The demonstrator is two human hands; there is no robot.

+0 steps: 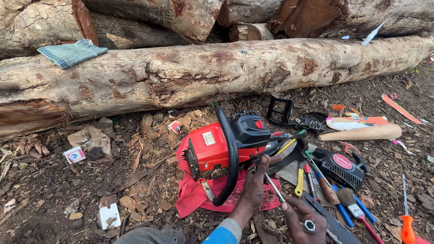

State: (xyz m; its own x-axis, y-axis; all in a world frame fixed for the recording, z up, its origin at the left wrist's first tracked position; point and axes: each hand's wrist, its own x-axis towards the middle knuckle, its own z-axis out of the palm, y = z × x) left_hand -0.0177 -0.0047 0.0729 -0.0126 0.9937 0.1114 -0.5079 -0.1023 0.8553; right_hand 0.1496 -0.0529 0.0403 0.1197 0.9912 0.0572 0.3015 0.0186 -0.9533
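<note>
Head view, looking down at a repair spread on bark-strewn ground. The chainsaw body, red-cased with a black top cover and a black loop handle arching over it, lay on a red cloth just in front of a long peeled log. No guide bar was visible on it, and its underside toward the cloth showed toothed metal parts. The left hand rested on the saw's rear, fingers spread and curled against the black housing, touching rather than clasping it. The right hand, wearing a ring with a hexagonal face, pinched a thin metal rod between its fingertips; the rod's upper end reached the left hand, and its tip there was hard to make out. To the right lay a black starter cover, a wooden mallet, a yellow-handled tool, a brush and an orange-handled screwdriver. A checked cloth sat on the log. The right hand was partly cut off by the lower frame edge, and the tools overlapped one another.
</note>
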